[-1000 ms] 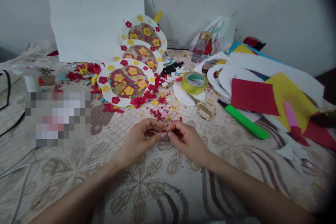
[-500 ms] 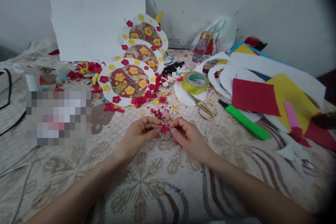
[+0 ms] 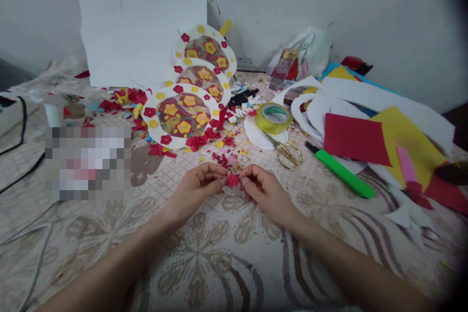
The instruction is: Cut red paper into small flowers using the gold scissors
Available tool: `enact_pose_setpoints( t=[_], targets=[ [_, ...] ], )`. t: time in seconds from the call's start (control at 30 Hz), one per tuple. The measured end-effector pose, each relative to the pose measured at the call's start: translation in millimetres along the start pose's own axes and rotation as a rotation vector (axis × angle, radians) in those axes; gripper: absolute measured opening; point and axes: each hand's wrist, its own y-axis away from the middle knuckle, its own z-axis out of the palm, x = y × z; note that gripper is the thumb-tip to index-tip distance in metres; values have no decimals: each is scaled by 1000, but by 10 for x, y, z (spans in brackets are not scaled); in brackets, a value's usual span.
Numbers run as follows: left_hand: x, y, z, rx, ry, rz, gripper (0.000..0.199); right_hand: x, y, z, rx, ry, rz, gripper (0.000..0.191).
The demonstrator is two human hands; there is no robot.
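Note:
Between my two hands is a small red paper flower, its petals spread. My left hand pinches its left edge between thumb and forefinger. On the other side, my right hand pinches the right edge with thumb and fingertips. Just beyond my fingers lie red, yellow and pink paper scraps. Farther back stand white oval paper frames with red and yellow paper flowers on them. Gold-handled scissors lie beyond my right hand, beside a roll of yellow tape.
To the right are a green utility knife, red paper and yellow paper. A glue gun and cables lie at the left. White board leans on the wall near a bottle and a plastic bag.
The red paper flower now shows more widely spread between my fingertips. Both hands keep their pinch in nearly the same place. The whole view has shifted slightly.

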Motion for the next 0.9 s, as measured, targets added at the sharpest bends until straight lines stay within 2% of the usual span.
enact_pose_setpoints(
  t=[0.13, 0.23, 0.33, 0.47, 0.63, 0.77, 0.9],
  targets=[
    [9, 11, 2, -31, -109, 28, 20, -11, -53, -79, 75, 100, -60, 14],
    [-5, 24, 6, -10, -252, 122, 15, -67, -223, -150, 94, 217, -156, 10],
    [-10, 46, 11, 6, -429, 180, 16, -163, -529, -157, 41, 304, -251, 9],
    [-7, 67, 14, 22, -533, 214, 17, -286, -1051, -27, 27, 542, -403, 14],
    [-30, 56, 8, 24, -558, 250, 14, -347, -1520, 145, 74, 683, -431, 13],
    [-47, 57, 14, 15, -577, 273, 14, -383, -1558, 61, 139, 758, -452, 13],
    [-41, 82, 28, -1, -662, 295, 13, -419, -1347, -223, 209, 769, -479, 11]
  ],
)
